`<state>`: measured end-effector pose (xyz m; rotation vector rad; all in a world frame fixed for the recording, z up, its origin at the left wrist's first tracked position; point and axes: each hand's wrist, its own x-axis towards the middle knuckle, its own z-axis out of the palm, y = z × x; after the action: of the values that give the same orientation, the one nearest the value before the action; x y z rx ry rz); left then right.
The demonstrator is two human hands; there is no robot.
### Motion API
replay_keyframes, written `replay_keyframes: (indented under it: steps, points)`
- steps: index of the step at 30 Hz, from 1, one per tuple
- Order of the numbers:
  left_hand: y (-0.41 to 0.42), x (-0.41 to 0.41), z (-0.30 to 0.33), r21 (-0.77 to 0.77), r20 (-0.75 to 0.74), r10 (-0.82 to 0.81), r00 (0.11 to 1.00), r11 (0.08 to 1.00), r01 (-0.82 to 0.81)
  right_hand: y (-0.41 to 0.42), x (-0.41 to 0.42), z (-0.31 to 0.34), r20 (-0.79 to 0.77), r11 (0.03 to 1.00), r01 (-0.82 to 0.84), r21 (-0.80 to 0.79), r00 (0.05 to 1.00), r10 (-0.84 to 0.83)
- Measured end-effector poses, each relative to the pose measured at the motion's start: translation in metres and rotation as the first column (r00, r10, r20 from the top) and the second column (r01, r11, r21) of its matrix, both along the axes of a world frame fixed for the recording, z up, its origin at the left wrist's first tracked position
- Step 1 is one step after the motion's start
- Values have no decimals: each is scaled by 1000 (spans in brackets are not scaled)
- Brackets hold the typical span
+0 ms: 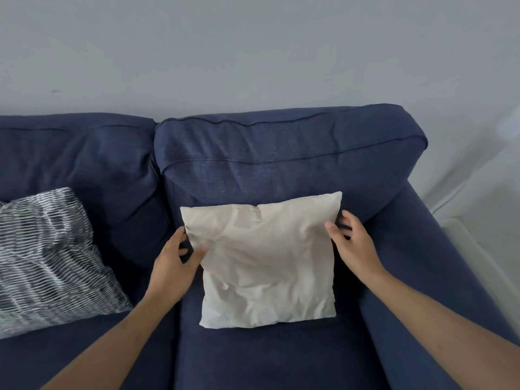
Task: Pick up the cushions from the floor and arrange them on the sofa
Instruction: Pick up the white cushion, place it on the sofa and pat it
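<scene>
A cream cushion point(267, 260) leans against the back of the navy sofa point(281, 164), resting on its right seat. My left hand point(174, 263) pinches the cushion's upper left edge between thumb and fingers. My right hand point(351, 243) is at the cushion's upper right edge, fingers spread and touching or nearly touching it; whether it grips is unclear. A black-and-white striped cushion point(50, 260) lies against the sofa back on the left seat.
The sofa's right armrest point(439, 271) runs along the right side. A pale grey wall point(253, 52) stands behind the sofa. A strip of light floor or furniture point(492, 220) shows at the far right.
</scene>
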<state>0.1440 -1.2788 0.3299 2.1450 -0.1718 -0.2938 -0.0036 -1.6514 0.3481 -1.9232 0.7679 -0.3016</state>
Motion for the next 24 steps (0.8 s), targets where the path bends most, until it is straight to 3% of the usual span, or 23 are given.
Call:
replay_keyframes:
  steps: [3,7,13,16,20,24]
  points:
    - [-18,25,11,-99,-65,98,993,990,-104,-12,29,14,20,999,10,35,1000,-11]
    - [-36,44,9,-90,-54,167,985,981,-171,-24,50,8,33,1000,8,2,999,-8]
    - [-41,54,15,9,179,190,965,981,-195,-52,54,4,79,991,5,-136,997,6]
    - [-45,65,25,22,221,177,959,982,-187,-64,62,11,83,983,9,-181,997,6]
    - [-58,76,24,42,169,187,968,980,-197,-61,73,8,46,993,4,-121,999,2]
    - [-46,58,16,-35,101,218,971,976,-216,-52,56,4,83,996,48,74,995,-54]
